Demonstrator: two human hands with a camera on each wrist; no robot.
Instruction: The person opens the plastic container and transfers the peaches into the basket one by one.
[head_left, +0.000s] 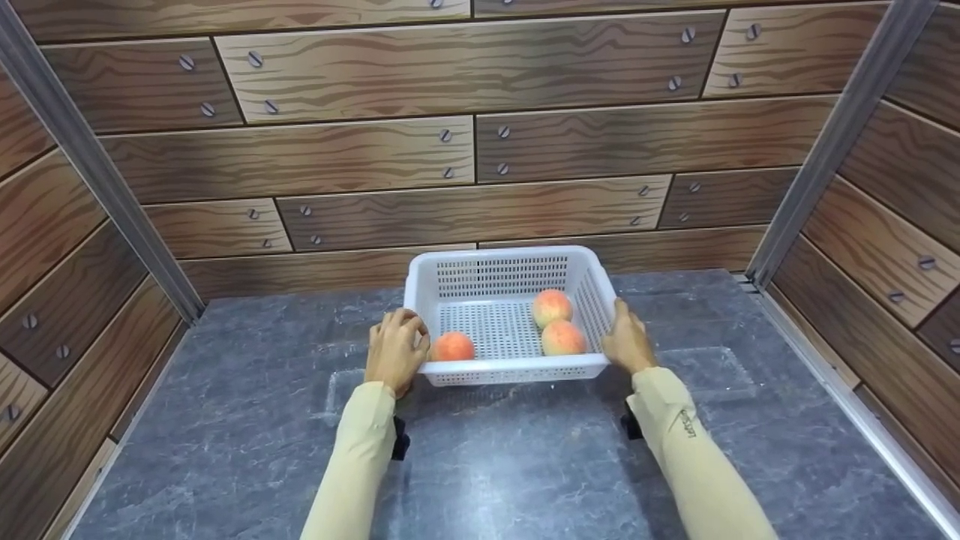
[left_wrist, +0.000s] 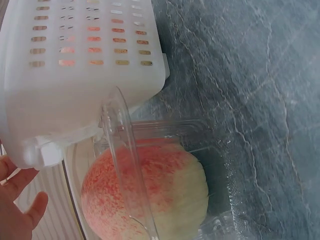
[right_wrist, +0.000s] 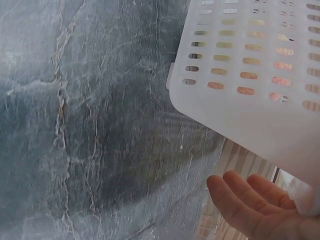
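Note:
A white perforated plastic basket (head_left: 517,365) has two peaches at its right side, the front one (head_left: 564,339) touching the rear one (head_left: 552,308). Another peach (head_left: 454,346) lies at the basket's front left. My left hand (head_left: 394,349) holds the left side at the rim, fingers bent over it. At the opposite side my right hand (head_left: 630,341) grips the rim, thumb on top; the right wrist view shows its bent fingers (right_wrist: 245,197) under the rim. Close to the left hand, a peach (left_wrist: 145,195) sits in a clear plastic container (left_wrist: 172,125), mostly hidden in the head view.
Another clear flat shape, perhaps a container (head_left: 731,367), lies right of the basket on the grey marbled table (head_left: 510,480). Wood-patterned panels (head_left: 480,75) close off the back and sides, with metal posts at both back corners.

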